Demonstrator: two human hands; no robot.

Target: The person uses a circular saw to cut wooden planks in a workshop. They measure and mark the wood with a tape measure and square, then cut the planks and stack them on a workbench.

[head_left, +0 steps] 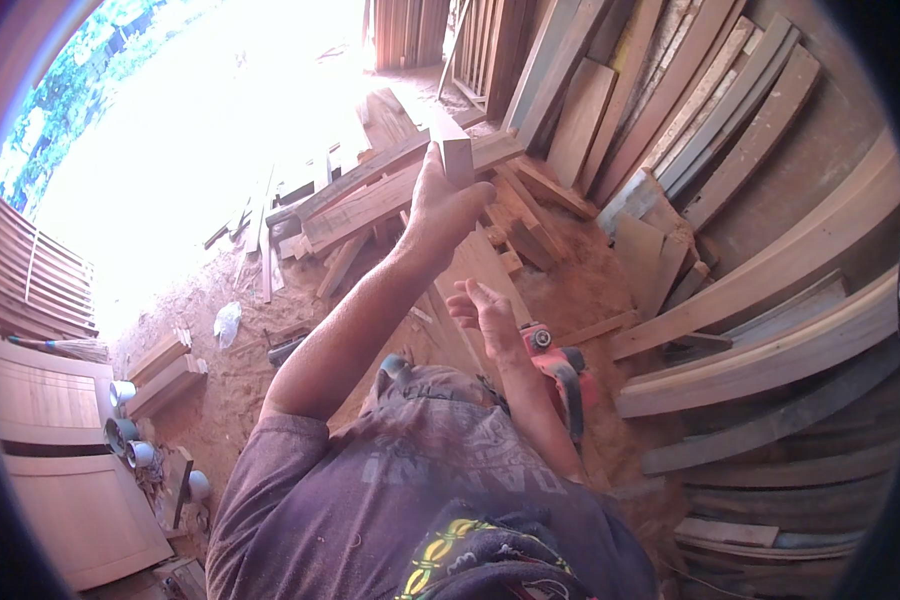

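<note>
My left arm reaches out ahead, and my left hand (438, 208) is closed around a squared piece of wood (457, 160). The wood's pale end face shows above my fingers, and its far part fades into the glare. Closer to my body, my right hand (485, 308) is held up with its fingers apart and slightly curled, holding nothing. Just to the right of that forearm sits a red power tool (582, 385) with a dark handle and a round knob. A long light plank (490, 262) runs beneath both hands.
Crossed boards (365, 210) are piled ahead on the sawdust-covered ground. Long planks (760, 385) lie stacked along the right, and more boards (660, 90) lean at the far right. Panelled wooden doors (80, 520), white pots (140, 455) and short timber blocks (170, 375) are at left.
</note>
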